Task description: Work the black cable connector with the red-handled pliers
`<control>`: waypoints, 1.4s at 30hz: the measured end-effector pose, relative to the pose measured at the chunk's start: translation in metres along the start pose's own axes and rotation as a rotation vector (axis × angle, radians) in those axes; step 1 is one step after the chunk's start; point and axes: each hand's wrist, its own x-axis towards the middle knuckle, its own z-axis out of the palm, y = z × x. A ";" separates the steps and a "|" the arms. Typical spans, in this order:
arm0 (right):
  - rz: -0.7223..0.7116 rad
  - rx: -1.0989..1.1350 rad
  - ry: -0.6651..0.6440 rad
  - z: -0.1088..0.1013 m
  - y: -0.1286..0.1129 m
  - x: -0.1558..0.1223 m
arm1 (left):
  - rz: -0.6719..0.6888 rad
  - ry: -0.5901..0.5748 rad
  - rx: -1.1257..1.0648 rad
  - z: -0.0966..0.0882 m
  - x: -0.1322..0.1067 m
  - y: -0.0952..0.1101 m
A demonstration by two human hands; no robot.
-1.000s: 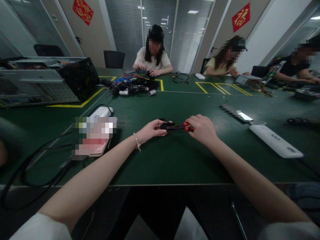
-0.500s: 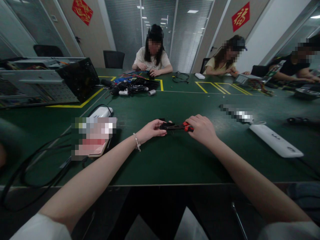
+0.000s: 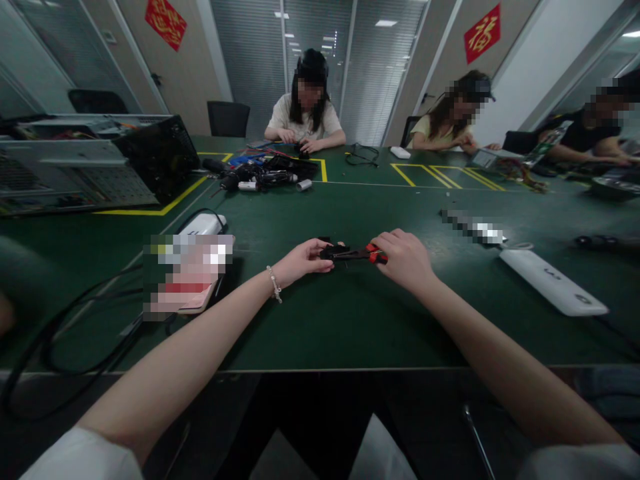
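Just above the green table, my left hand (image 3: 303,259) is closed around a small black part (image 3: 332,251), gripping it between thumb and fingers. My right hand (image 3: 406,259) is wrapped round the red-and-black handles of long-nosed pliers (image 3: 376,254). The jaws of the pliers point left and reach the black part; whether they clamp it is too small to make out. My fingers hide some of the part and much of the handles.
An opened computer case (image 3: 75,167) stands at the left on the green table (image 3: 320,327). A phone (image 3: 193,280) and cables lie by my left arm. A white power bank (image 3: 553,280) lies right. Tools and wires (image 3: 265,170) are heaped ahead; several people sit beyond.
Both hands stay almost in place. The pliers' jaws look slightly shifted at the black part; little else differs.
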 end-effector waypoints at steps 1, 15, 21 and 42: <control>0.002 0.010 -0.005 0.001 0.000 0.000 | 0.001 -0.001 0.006 0.000 0.000 0.000; 0.004 0.037 -0.011 0.000 0.000 0.000 | -0.013 -0.008 -0.002 0.000 -0.001 0.002; 0.005 0.081 -0.025 0.003 0.002 0.000 | -0.010 -0.016 -0.001 -0.001 -0.001 0.001; -0.005 -0.014 -0.022 0.000 0.000 0.000 | -0.021 0.009 -0.008 0.000 -0.001 0.000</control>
